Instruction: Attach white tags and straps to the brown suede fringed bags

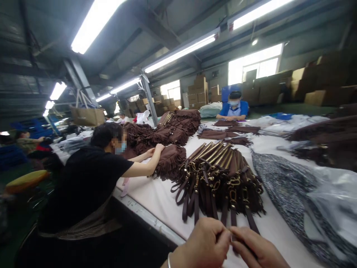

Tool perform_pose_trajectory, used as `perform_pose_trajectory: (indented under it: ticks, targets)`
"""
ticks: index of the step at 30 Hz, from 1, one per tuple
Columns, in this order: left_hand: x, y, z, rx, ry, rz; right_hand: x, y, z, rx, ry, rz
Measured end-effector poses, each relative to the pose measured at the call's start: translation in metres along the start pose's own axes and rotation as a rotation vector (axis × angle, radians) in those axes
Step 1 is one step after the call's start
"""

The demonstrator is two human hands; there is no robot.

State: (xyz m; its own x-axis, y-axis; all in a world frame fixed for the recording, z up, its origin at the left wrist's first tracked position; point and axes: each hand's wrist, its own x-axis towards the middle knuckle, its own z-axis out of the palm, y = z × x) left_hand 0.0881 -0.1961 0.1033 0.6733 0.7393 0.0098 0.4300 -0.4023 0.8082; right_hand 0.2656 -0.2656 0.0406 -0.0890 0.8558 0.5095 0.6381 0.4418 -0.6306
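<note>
At the bottom of the head view, my left hand [206,240] is closed in a pinch, a pale bracelet on its wrist. My right hand [258,245] meets it fingertip to fingertip, also pinched. Whatever lies between the fingers is too small and hidden to name; something dark shows under the right fingers. Just beyond both hands is a fanned stack of dark brown fringed pouches [223,163] with brass zippers. Their brown wrist straps [196,206] and gold clasps [232,191] hang toward me.
Left of me, a co-worker in black [83,186] leans over the table [156,193], hands on a fringed brown piece [171,158]. A larger brown heap [178,126] lies behind. Dark speckled fabric [281,178] and clear plastic [334,193] lie right. Another person in blue [242,108] sits opposite.
</note>
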Motion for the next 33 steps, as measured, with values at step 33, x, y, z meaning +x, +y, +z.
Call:
perform_pose_trajectory:
  ticks: [33]
  targets:
    - [0.207, 0.003, 0.098, 1.096, -0.011, 0.528, -0.024, 0.135, -0.062, 0.128, 0.462, 0.682]
